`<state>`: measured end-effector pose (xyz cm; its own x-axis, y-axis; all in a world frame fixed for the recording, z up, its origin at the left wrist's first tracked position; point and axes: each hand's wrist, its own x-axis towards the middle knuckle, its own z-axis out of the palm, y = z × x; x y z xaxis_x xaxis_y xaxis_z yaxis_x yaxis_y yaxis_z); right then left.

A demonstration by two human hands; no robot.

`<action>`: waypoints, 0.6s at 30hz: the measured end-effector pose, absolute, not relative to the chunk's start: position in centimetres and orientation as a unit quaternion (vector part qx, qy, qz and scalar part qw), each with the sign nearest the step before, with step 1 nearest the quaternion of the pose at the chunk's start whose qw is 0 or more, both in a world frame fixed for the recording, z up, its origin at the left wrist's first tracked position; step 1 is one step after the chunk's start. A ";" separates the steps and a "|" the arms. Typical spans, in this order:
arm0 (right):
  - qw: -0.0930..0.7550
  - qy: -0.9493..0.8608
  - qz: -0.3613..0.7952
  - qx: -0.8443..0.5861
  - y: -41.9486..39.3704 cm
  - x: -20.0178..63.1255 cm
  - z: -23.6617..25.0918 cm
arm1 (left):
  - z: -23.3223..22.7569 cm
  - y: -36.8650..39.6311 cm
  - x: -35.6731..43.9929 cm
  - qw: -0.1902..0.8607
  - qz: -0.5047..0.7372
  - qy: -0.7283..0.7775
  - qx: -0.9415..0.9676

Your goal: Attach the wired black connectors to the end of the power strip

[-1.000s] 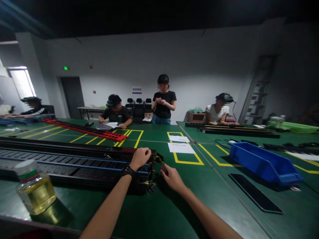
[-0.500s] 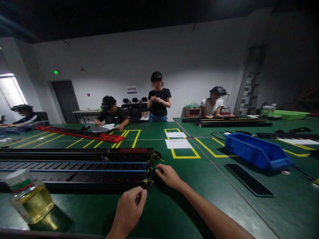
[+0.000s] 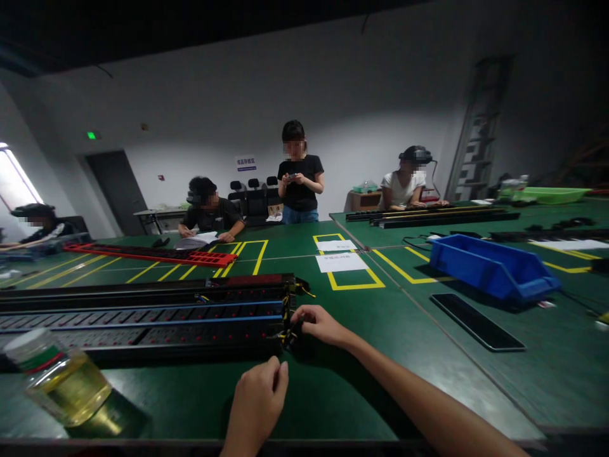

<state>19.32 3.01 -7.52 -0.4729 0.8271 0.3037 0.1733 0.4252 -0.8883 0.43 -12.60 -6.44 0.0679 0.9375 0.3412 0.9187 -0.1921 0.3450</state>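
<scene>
- Drawn back from the end of the long black panel (image 3: 209,333) since a second ago, with the left hand (image 3: 259,403) now nearer the body, and moved in against that end with the right hand (image 3: 318,324)
- Seems to leave the fine work to one hand
- At the right: fingertips bunched among dark, tangled wiring (image 3: 286,317); too dim to tell whether pinching any of it
- At the left: fingers loosely curled, apart from the panel; cannot tell if holding anything
- Around these: ribbed black strips dotted red, split by smooth blue rails, flat on the glossy green table (image 3: 190,406)
- Farther out: clear bottle (image 3: 73,387) of yellow liquid, slim glassy slab (image 3: 476,322), slope-sided blue plastic bin (image 3: 469,271), red slotted frame (image 3: 152,254)
</scene>
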 end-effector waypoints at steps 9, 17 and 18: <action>0.354 -0.760 0.464 -0.285 2.5 19.8 -6.6 | -6.5 -12.6 0.4 -0.004 0.227 0.644 0.731; 0.349 -0.800 0.433 -0.228 2.7 20.3 -6.2 | -6.5 -12.5 0.5 0.004 0.231 0.643 0.730; 0.339 -0.802 0.438 -0.223 2.8 20.4 -6.1 | -6.5 -12.5 0.4 0.002 0.232 0.642 0.731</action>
<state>20.37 2.84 -6.14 -0.6705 0.6543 0.3498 0.0596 0.5174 -0.8537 0.41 -12.53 -6.49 0.0675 0.9393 0.3364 0.9370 -0.1755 0.3020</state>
